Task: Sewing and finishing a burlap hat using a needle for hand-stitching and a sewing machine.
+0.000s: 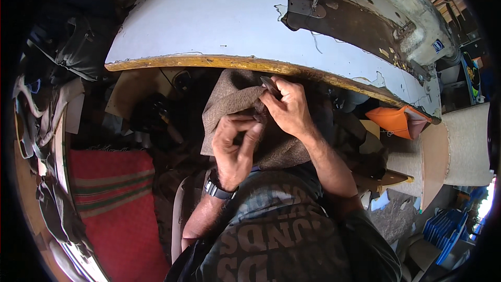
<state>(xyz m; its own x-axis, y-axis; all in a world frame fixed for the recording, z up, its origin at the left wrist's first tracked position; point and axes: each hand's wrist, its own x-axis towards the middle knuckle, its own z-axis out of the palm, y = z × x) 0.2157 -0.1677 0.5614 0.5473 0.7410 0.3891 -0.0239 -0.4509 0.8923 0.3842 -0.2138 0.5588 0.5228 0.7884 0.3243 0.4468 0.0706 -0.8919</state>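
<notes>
A brown woven cloth [229,99] hangs bunched over my lap, just below the table's front edge. The fingertips and thumb of my left hand [233,146] are pinched together at a dark fold of it. My right hand [289,107] is closed round a small dark flat tool [269,83], whose exact kind does not show. Its thumb presses against the cloth close to that tool. More of the cloth drapes below my right hand, and part of it is lost in shadow.
Ahead stands a white table [198,21] with a worn wooden edge, bearing a sewing machine [396,21] at the right. A red striped cloth [115,203] lies at the left. An orange pouch [387,120] hangs beside the table's right end, and blue stacked items [443,232] are lower right.
</notes>
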